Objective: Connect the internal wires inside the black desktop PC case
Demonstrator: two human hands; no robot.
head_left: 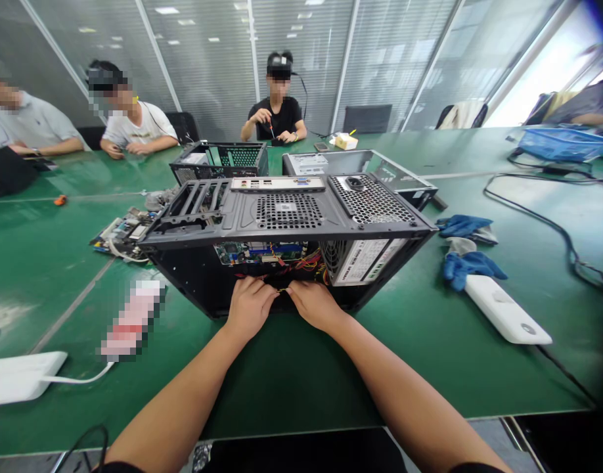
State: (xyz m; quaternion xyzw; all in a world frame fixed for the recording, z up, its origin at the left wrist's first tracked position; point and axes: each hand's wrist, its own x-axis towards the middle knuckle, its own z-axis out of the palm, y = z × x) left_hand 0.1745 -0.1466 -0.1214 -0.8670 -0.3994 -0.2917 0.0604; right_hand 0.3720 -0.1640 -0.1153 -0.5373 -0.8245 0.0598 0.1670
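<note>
A black computer case lies on the green table with its open side toward me. Inside it I see a motherboard, a power supply with a white label, and a bundle of red, yellow and black cables. At the opening, my left hand and my right hand are close together, fingers pinched on a thin yellow-and-black cable that runs between them. The fingertips partly hide the cable, and its ends cannot be made out.
Behind stand two more case frames. Loose circuit boards lie left. A pixelated phone-like item is cabled to a white power bank. Right are blue gloves, another white power bank and a blue basket. Several people sit opposite.
</note>
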